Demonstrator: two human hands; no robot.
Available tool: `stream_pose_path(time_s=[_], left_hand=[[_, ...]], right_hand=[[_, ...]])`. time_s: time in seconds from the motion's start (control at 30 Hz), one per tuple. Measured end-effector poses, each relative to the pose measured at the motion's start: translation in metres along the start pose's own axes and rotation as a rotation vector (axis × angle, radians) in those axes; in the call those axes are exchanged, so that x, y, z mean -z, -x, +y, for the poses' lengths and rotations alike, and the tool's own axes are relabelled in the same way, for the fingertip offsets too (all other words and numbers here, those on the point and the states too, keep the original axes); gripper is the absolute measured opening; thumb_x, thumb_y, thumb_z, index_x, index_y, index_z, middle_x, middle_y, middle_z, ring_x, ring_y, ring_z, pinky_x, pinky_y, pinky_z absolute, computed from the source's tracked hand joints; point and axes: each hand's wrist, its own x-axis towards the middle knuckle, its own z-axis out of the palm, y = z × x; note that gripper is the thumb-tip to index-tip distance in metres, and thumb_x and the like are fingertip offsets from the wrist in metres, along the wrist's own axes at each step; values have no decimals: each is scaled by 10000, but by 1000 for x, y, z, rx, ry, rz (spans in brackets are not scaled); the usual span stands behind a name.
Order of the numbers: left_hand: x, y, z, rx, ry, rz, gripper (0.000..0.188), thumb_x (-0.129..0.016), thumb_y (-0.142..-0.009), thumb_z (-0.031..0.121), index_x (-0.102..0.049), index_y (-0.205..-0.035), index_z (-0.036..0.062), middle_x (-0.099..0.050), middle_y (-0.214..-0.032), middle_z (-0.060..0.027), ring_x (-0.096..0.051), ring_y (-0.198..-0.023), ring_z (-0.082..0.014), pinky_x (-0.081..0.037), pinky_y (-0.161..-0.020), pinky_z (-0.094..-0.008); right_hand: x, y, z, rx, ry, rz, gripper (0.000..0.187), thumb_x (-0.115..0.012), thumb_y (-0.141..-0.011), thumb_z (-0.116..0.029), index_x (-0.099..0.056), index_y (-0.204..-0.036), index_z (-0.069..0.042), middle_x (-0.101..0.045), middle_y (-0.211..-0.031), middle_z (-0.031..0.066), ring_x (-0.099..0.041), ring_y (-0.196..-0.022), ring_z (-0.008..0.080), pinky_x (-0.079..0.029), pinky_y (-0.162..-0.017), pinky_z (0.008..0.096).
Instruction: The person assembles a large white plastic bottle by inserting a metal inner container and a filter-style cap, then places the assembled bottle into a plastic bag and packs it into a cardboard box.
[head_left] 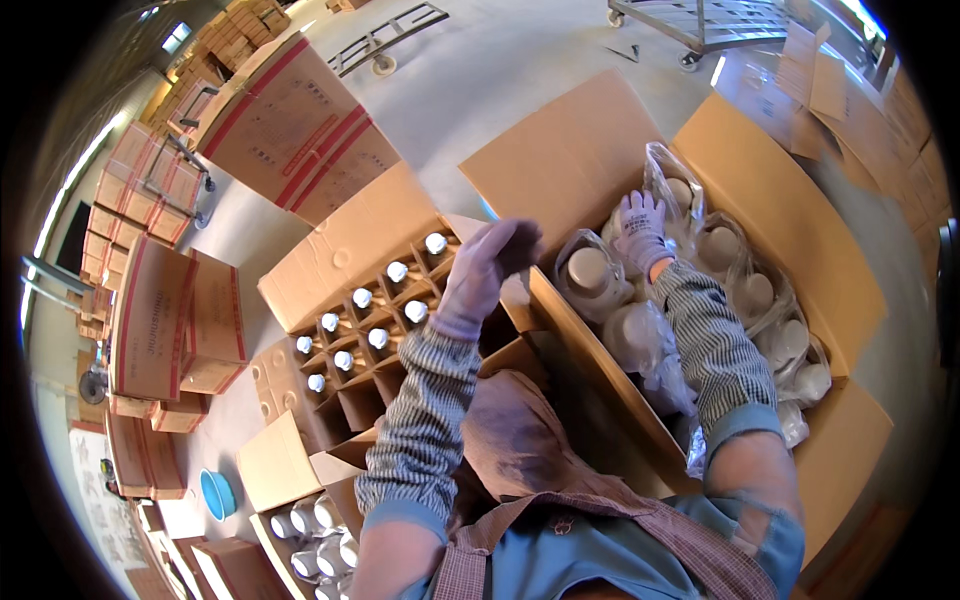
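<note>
My right hand (642, 230), in a pale glove, reaches into the large open carton (590, 345) on the right. Its fingers lie spread against clear plastic among white round-topped containers (588, 268), several of them bagged. Whether it touches a container under the plastic cannot be made out. My left hand (488, 270), also gloved, is raised over the right edge of the divided carton (345, 415). Its fingers stretch to the right, slightly curved, with nothing seen in them. White-topped bottles (397, 271) stand upright in several compartments of that carton; some nearer compartments hold none.
Another open carton (262, 525) at lower left holds several white containers (318, 545). A blue basin (217, 494) stands on the floor beside it. A tall closed carton (300, 130) and stacked cartons (150, 315) line the left. Wheeled metal carts (700, 40) stand at the back.
</note>
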Motion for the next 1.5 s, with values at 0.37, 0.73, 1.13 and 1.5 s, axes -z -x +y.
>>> stream_pose_path(time_s=[0.37, 0.73, 1.13, 1.5], left_hand=[[107, 196, -17, 77, 142, 432, 380, -498, -1055, 298, -629, -1225, -15, -696, -1137, -127, -680, -1034, -249, -544, -968, -394], [101, 274, -30, -2, 132, 493, 402, -475, -1060, 317, -621, -1232, -15, -692, -1144, -138, -673, -1059, -265, -533, -974, -420], [123, 351, -55, -37, 224, 654, 400, -472, -1065, 333, -626, -1171, -21, -683, -1098, -118, -658, -966, -230, -530, -924, -364], [49, 247, -29, -5, 60, 356, 422, -451, -1068, 339, -633, -1221, -10, -687, -1137, -124, -671, -1047, -239, -530, -986, -396]], right_hand=[[-15, -75, 2, -213, -626, 53, 243, -596, -912, -273, -700, -954, -57, -695, -1012, 200, -657, -978, 372, -503, -880, 446], [-14, 9, 34, -13, -720, -307, 693, -739, -797, -282, -490, -1364, 31, -598, -1350, 248, -613, -1222, 363, -457, -1068, 403], [-103, -8, 123, -239, -508, -114, 337, -598, -818, -300, -757, -927, -23, -708, -991, 269, -687, -1004, 388, -535, -897, 432], [-34, -16, 144, -534, -1460, 254, 229, -764, -791, -201, -745, -896, 2, -709, -812, 43, -642, -737, 164, -506, -681, 308]])
